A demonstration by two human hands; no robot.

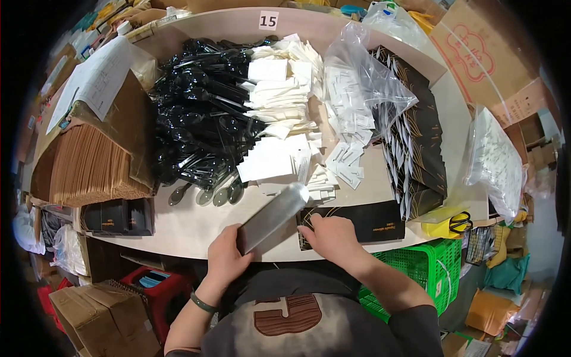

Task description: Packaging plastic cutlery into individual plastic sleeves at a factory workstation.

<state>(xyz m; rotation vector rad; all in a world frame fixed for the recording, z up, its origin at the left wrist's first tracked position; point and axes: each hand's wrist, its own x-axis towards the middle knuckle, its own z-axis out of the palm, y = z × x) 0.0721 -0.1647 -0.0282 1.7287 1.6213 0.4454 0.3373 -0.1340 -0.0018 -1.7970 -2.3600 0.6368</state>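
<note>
At top centre I read a dark number [269, 21] on a small white paper square [262, 26]; upper right, red characters [474, 52] on a brown cardboard carton [496, 50]; lower centre, gold lettering [383, 226] on the flat black sleeve [370, 218] I touch.

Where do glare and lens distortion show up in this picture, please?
Head view: small bright glints scatter over the black spoons; head view: the silvery piece in the left hand catches a pale highlight; head view: the table edge bows, and the corners go black.
</note>
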